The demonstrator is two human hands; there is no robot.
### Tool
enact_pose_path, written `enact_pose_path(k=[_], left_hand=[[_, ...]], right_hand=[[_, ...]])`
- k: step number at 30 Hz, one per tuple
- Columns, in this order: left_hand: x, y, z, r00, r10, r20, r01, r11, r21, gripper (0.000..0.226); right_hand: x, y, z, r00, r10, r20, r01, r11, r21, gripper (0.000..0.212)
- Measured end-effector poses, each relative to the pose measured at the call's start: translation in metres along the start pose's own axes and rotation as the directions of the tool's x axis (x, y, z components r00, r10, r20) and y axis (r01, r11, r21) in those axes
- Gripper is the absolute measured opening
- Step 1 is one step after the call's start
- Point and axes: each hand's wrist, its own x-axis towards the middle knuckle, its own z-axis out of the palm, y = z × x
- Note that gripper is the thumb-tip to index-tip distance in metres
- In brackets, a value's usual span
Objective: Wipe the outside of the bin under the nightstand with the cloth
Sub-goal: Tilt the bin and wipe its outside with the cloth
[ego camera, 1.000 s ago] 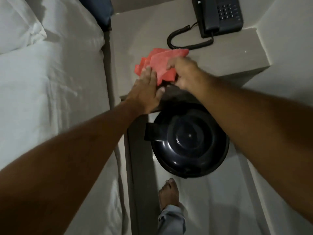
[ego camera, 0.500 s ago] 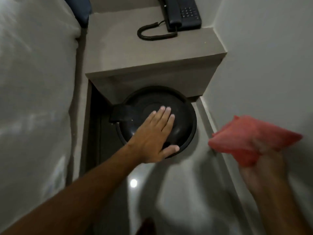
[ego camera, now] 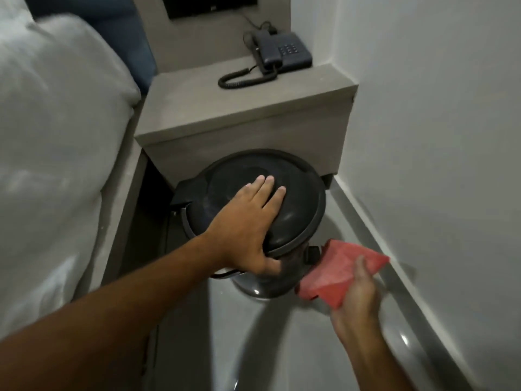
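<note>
A round black bin [ego camera: 298, 204] with a domed lid stands on the floor, its back part tucked under the grey nightstand [ego camera: 253, 114]. My left hand [ego camera: 248, 224] lies flat on the lid, thumb hooked over the front rim. My right hand [ego camera: 358, 294] holds a red cloth [ego camera: 338, 269] low on the bin's right side, the cloth's edge close to or touching the bin wall. The bin's lower body is mostly hidden by the lid and my hand.
A dark corded telephone [ego camera: 282, 52] sits on the nightstand top. The bed with white sheets [ego camera: 56, 153] runs along the left. A white wall [ego camera: 437, 136] with a skirting edge closes the right side. Glossy grey floor [ego camera: 276, 348] lies in front of the bin.
My right hand took the cloth off the nightstand and brought it down to the bin's right side. My left hand dropped onto the lid and now grips its front rim.
</note>
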Motion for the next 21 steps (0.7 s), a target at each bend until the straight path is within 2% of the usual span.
enact_pose_path(k=[4, 8, 10, 13, 15, 17, 20, 21], left_hand=[[0.000, 0.001, -0.004, 0.998, -0.029, 0.064, 0.029, 1.000, 0.003, 0.134], [0.001, 0.002, -0.002, 0.997, -0.027, 0.073, 0.027, 1.000, 0.000, 0.134], [0.003, -0.004, -0.011, 0.996, -0.048, 0.072, 0.053, 0.996, -0.074, 0.133], [0.013, -0.022, -0.040, 0.983, -0.163, 0.088, 0.181, 0.941, -0.284, 0.128], [0.024, -0.032, -0.057, 0.964, -0.227, 0.140, 0.264, 0.884, -0.385, 0.117], [0.036, -0.034, -0.063, 0.961, -0.235, 0.147, 0.276, 0.857, -0.436, 0.101], [0.047, -0.031, -0.062, 0.968, -0.223, 0.115, 0.251, 0.861, -0.442, 0.096], [0.047, -0.031, -0.062, 0.969, -0.223, 0.108, 0.248, 0.857, -0.451, 0.095]], right_hand=[[-0.015, -0.009, -0.007, 0.999, -0.030, 0.018, 0.031, 0.998, -0.047, 0.040], [-0.016, -0.007, -0.021, 0.999, -0.017, 0.042, 0.019, 0.998, -0.056, 0.026], [-0.017, -0.002, -0.033, 0.999, -0.003, 0.042, 0.006, 0.998, -0.064, 0.028], [-0.020, 0.000, -0.040, 0.999, -0.026, 0.046, 0.030, 0.996, -0.088, 0.025], [-0.022, -0.001, -0.036, 0.991, -0.092, 0.097, 0.105, 0.984, -0.143, 0.023], [-0.021, -0.004, -0.026, 0.972, -0.162, 0.170, 0.199, 0.953, -0.230, 0.024], [-0.018, -0.010, 0.001, 0.902, -0.258, 0.346, 0.374, 0.868, -0.328, 0.023], [-0.018, -0.013, 0.014, 0.860, -0.302, 0.411, 0.455, 0.817, -0.354, 0.031]])
